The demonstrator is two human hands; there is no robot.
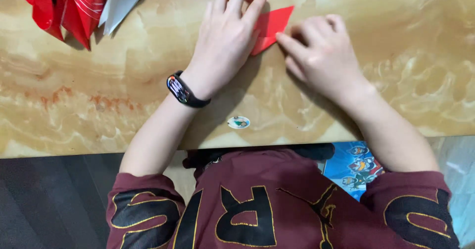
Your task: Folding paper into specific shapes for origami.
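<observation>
As the head camera looks down, the left hand (225,41) lies flat and open on a red paper (271,27), pressing it against the tabletop (99,105) near the far edge, about the middle. The right hand (321,53) is half curled; its fingertips (283,38) touch the lower edge of the paper, pinching nothing that I can see. The paper already shows a pointed, folded shape, so some folds seem done, but it is not a finished figure; how many folds remain I cannot tell. At the far left corner rests a pile of red and white folded papers (81,6). A small round sticker (238,123) sits near the near edge. A black wristband (184,91) is on the left wrist.
</observation>
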